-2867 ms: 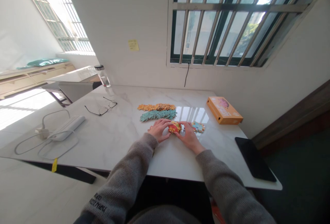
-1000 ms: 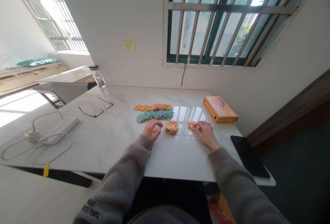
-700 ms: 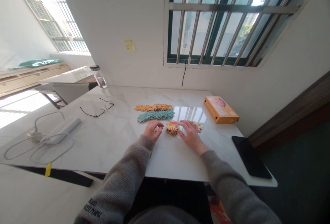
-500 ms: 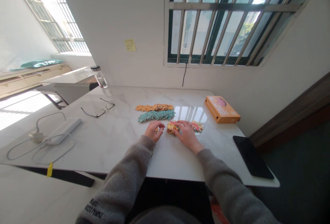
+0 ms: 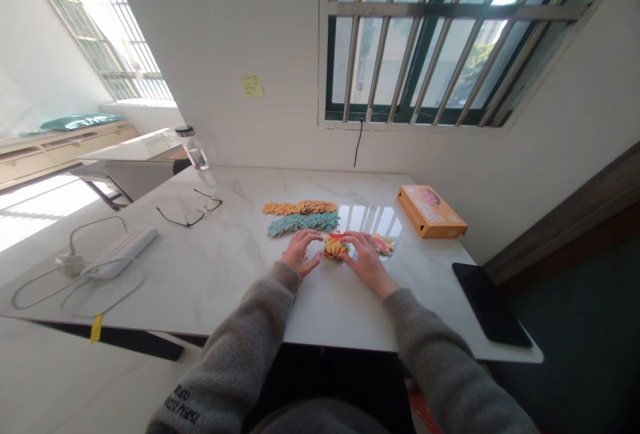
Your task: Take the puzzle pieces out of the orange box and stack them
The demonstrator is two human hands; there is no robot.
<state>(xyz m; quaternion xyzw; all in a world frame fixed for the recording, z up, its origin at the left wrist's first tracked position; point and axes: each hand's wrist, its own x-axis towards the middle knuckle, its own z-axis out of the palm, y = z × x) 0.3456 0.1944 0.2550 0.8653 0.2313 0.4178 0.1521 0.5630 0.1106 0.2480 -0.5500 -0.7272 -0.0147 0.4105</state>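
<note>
Cardboard puzzle-piece stack (image 5: 335,247) sits on marble table (image 5: 220,267), between your hands. Light, thin, loose; judged likely to slide and topple on glossy top. Grip by opposite side edges, square up. Your left hand (image 5: 301,255) touches stack's left side, fingers loosely curled, grasping nothing. Your right hand (image 5: 365,259) fingers pinch stack's right edge. Orange box (image 5: 433,212) well apart.

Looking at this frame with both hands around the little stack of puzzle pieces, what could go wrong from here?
The small multicoloured stack of puzzle pieces is pinched between the left hand and right hand; uneven pressure might topple it. The left hand lies close to the teal row of pieces and could scatter it.
</note>
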